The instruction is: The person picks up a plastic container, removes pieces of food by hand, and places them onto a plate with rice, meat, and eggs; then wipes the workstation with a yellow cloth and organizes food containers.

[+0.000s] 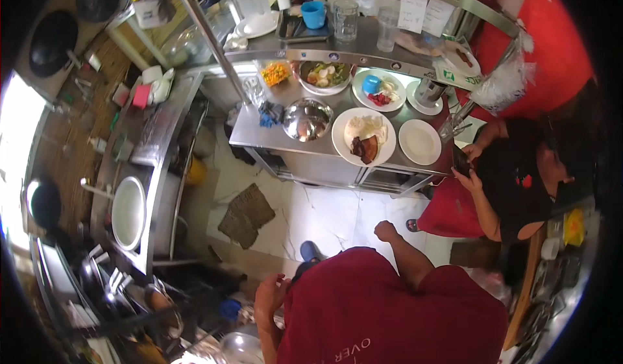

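Observation:
My left hand [271, 293] is beside my red shirt at the lower middle, its fingers loosely bent, with nothing seen in it. My right hand [386, 231] is held over the floor as a fist, touching nothing. Ahead stands a steel counter [311, 152]. On it are a white plate with egg and browned meat [364, 137], an empty white plate [420, 142], a plate with a blue cup [378, 90], a bowl of vegetable soup [325, 76] and an upturned steel bowl [307, 119]. A bag of diced vegetables [275, 74] lies behind.
At the right, a person [516, 179] in a dark top holds a dark flat object [461, 160]. A steel sink unit [163, 169] with a white basin [129, 213] is at the left. Flattened cardboard [247, 215] lies on the floor. Pans [104, 281] fill the lower left.

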The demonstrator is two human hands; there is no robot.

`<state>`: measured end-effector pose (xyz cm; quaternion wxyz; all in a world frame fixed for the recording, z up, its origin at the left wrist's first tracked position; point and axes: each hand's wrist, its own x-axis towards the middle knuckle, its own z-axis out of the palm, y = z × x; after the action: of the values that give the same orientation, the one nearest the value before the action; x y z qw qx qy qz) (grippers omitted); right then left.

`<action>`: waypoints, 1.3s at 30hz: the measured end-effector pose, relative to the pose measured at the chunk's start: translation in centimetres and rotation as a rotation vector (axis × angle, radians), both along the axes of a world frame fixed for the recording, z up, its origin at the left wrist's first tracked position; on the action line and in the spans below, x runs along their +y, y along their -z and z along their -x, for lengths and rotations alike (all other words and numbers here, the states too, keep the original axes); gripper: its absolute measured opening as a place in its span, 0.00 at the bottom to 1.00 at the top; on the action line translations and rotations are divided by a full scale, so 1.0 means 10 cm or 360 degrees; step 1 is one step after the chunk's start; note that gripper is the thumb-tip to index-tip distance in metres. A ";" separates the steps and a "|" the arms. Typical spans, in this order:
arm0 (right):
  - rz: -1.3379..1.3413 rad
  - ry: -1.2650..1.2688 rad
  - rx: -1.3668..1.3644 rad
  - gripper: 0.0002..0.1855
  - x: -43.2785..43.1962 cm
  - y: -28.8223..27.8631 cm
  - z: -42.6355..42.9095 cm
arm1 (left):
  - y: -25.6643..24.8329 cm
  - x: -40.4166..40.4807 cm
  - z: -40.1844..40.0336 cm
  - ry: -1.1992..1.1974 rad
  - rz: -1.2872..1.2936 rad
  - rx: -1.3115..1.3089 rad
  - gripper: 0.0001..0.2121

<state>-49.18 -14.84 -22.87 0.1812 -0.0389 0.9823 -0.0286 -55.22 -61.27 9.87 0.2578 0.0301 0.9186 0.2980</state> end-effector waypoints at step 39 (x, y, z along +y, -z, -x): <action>0.0526 0.1379 0.0595 0.12 2.29 -2.51 4.98 | -0.09 0.96 2.49 -0.0226 0.0061 -0.0245 0.16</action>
<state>-99.00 8.09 2.26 -0.0352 0.3402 0.9061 -0.2489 -80.17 -51.69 10.80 0.3063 -0.0630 0.9014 0.2994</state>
